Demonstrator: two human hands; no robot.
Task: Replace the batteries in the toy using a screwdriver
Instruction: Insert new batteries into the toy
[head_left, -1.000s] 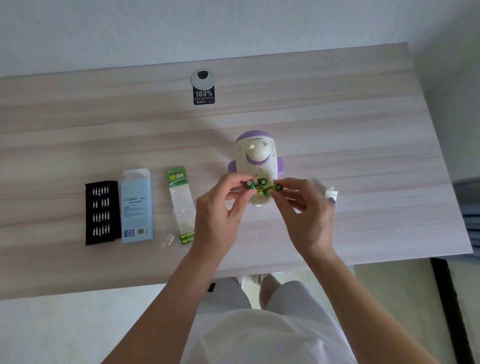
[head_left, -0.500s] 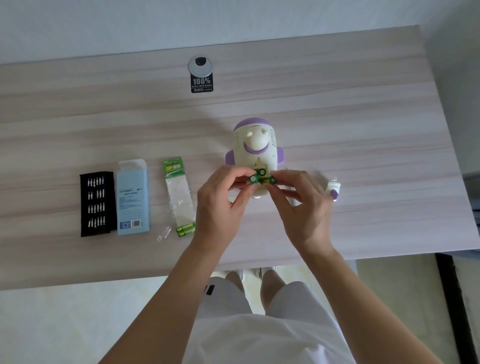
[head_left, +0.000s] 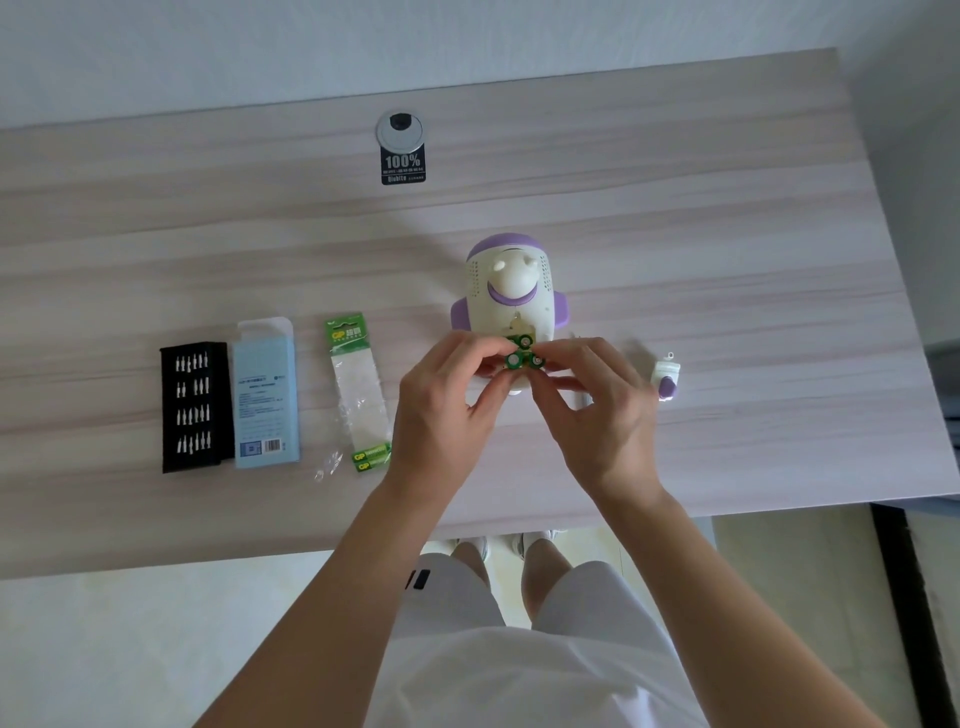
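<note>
I'm pinching a tight cluster of green batteries btwn both hands, at 6 o'clock of the toy, right over its opened batt. bay. My left hand is pressing thumb + index onto the left cell. My right hand is nipping the right cell w/ thumb + fingertips, and its other fingers are bending loosely.

Handling, my guess: the cells are small, rigid, smooth-skinned and prob. slippery, so I'm taking them round the barrel, not by the ends. The toy is hard plastic w/ a rounded shell and likely to rock, so I'd steady it by the purple side lugs.

Counts:
- Green cell ends by my fingers: 3 showing. A 4th may be hiding, can't tell.
- Toy: 1, lying on the table.
- Batt. pack: 1, at 9 o'clock of my left hand, w/ 2 spare cells sitting in its near end.
- Bay cover: 1, white/purple, at 3 o'clock of my right hand, apart from the toy.
- Bit tray: 1, w/ 1 blue box touching it, both far out at 9 o'clock.
- Screwdriver: not making one out.
</note>
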